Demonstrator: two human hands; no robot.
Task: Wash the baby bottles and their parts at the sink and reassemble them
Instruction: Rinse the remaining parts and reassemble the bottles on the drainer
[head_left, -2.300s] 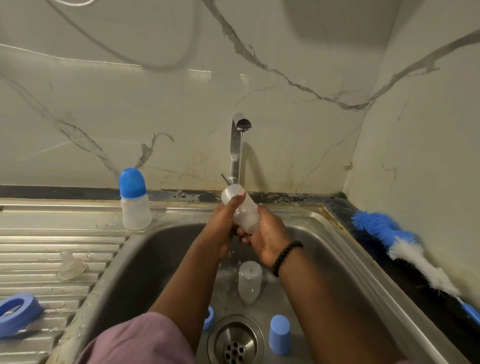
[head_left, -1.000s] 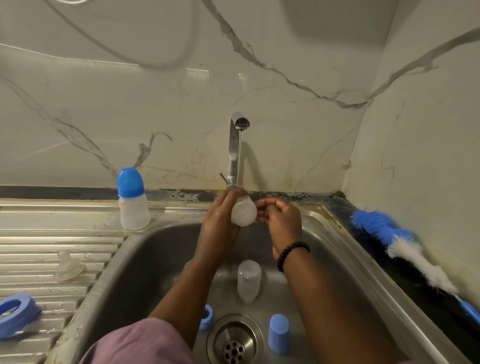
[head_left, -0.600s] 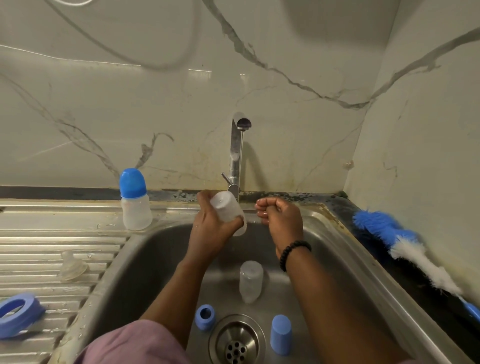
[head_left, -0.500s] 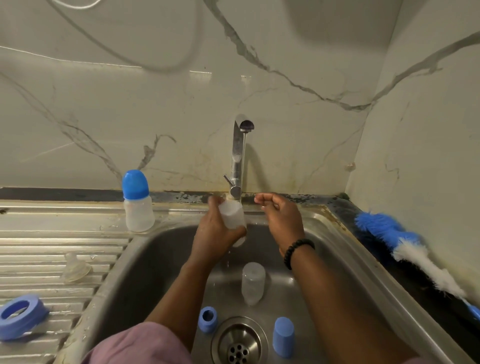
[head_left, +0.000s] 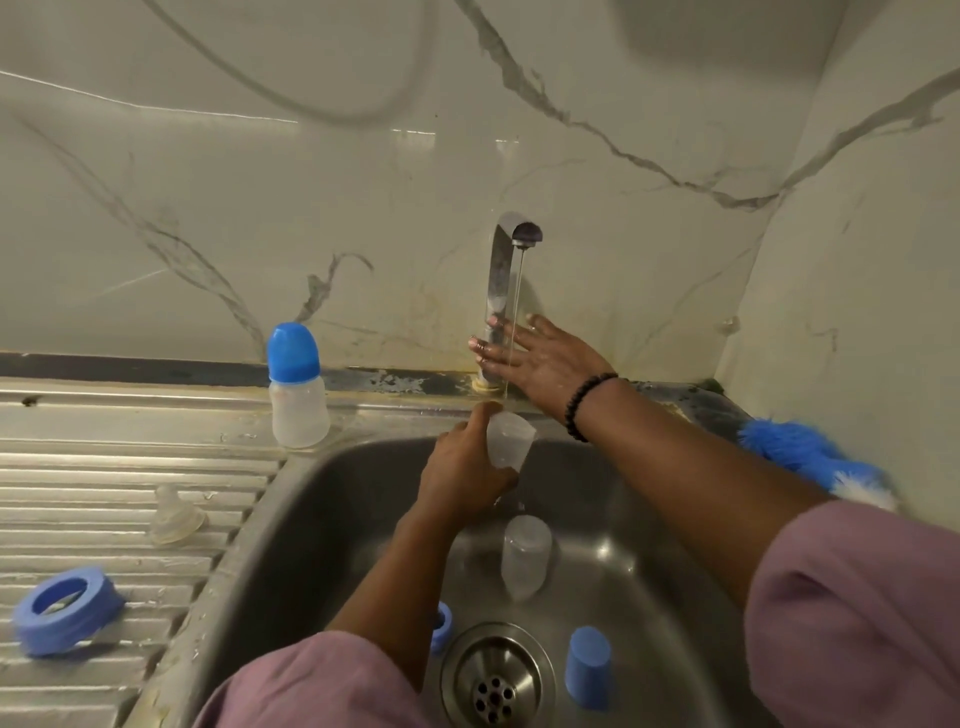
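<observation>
Bottle gripped by left hand, right hand flat

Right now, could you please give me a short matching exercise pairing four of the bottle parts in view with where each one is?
Things:
1. capped bottle
2. clear teat
3. blue ring
4. open bottle

Places:
A. in the left hand, under the tap's stream
B. near end of the ridged drainboard
C. upright at the sink's back left corner
D. on the drainboard, between ring and capped bottle

Pairs: 1-C, 2-D, 3-B, 4-A
</observation>
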